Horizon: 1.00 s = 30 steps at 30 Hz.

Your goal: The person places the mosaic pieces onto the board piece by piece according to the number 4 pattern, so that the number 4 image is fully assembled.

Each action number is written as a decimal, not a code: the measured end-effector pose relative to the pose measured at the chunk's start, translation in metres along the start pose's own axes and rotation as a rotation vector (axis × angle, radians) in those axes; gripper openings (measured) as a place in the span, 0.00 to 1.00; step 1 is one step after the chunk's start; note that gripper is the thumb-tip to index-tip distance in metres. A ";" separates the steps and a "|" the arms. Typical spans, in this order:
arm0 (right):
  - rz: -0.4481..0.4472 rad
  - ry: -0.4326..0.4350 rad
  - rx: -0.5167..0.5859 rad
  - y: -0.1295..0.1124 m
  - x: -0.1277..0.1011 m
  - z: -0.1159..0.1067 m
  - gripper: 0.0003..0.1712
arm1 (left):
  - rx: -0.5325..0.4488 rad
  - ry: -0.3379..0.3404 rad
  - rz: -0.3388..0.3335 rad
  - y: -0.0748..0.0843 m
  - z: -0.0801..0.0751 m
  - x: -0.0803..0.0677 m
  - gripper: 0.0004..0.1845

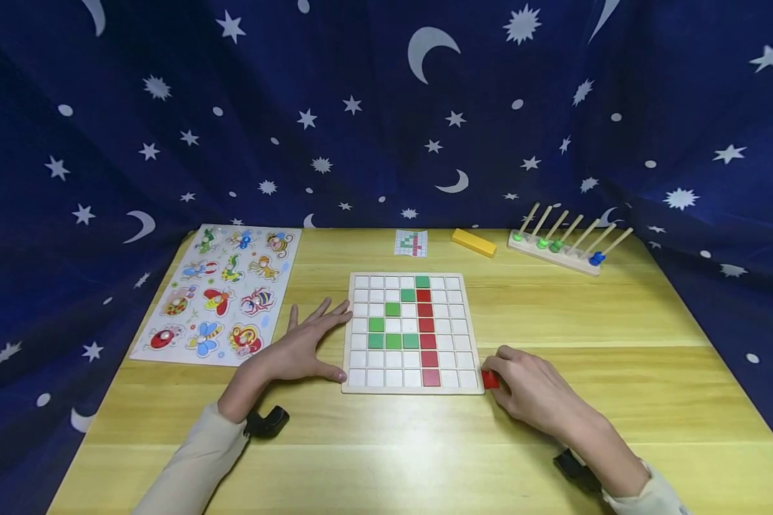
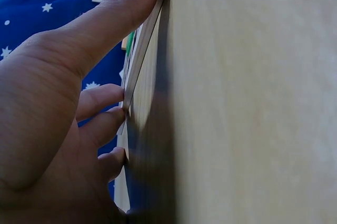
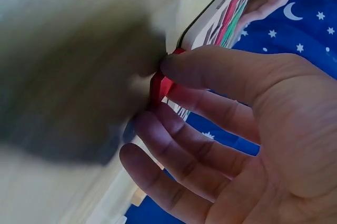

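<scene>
A square wooden grid board (image 1: 452,342) with white cells lies in the middle of the table. A column of red tiles (image 1: 427,324) and several green tiles (image 1: 393,341) sit in its cells. My left hand (image 1: 299,347) spreads along the board's left edge, its thumb (image 2: 121,16) and fingertips touching the rim. At the lower right corner, my right hand (image 1: 531,386) pinches a red tile (image 1: 490,379) between thumb and fingers. In the right wrist view this red tile (image 3: 160,86) stands tilted close to the board's edge, partly covered by the thumb.
An insect puzzle board (image 1: 232,286) lies at the left. Behind the grid are a small pattern card (image 1: 411,243), a yellow block (image 1: 474,242) and a peg stand (image 1: 554,252) with several beads. A dark star-patterned curtain (image 1: 361,143) surrounds the table (image 1: 592,315).
</scene>
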State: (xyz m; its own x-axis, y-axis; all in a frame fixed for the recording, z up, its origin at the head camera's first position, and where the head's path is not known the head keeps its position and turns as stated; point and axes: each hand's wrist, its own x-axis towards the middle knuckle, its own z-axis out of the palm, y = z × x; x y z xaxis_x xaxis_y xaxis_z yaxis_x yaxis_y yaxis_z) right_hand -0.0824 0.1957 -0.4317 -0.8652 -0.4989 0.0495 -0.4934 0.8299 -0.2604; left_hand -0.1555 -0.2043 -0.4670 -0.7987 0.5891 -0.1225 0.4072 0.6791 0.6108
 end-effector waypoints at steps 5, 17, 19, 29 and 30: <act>0.013 0.004 -0.001 0.003 0.002 0.000 0.12 | 0.002 0.000 0.000 0.000 0.000 0.001 0.58; 0.028 0.047 -0.025 0.006 0.017 -0.007 0.12 | 0.002 0.010 0.009 -0.001 -0.001 0.000 0.57; 0.021 0.042 -0.019 0.004 0.022 -0.008 0.12 | -0.003 0.013 0.009 -0.002 0.000 -0.001 0.57; -0.045 0.032 0.002 -0.005 0.044 -0.002 0.11 | -0.006 0.014 0.014 -0.001 0.001 -0.001 0.57; -0.053 0.038 0.000 -0.006 0.046 -0.002 0.11 | -0.005 0.014 0.015 -0.001 0.001 -0.001 0.57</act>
State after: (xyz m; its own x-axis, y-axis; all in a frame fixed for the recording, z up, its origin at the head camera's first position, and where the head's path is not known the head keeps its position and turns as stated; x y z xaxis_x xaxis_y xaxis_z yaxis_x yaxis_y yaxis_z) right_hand -0.1194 0.1679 -0.4258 -0.8408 -0.5321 0.1001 -0.5385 0.8027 -0.2564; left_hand -0.1548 -0.2047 -0.4682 -0.7986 0.5931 -0.1024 0.4172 0.6682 0.6160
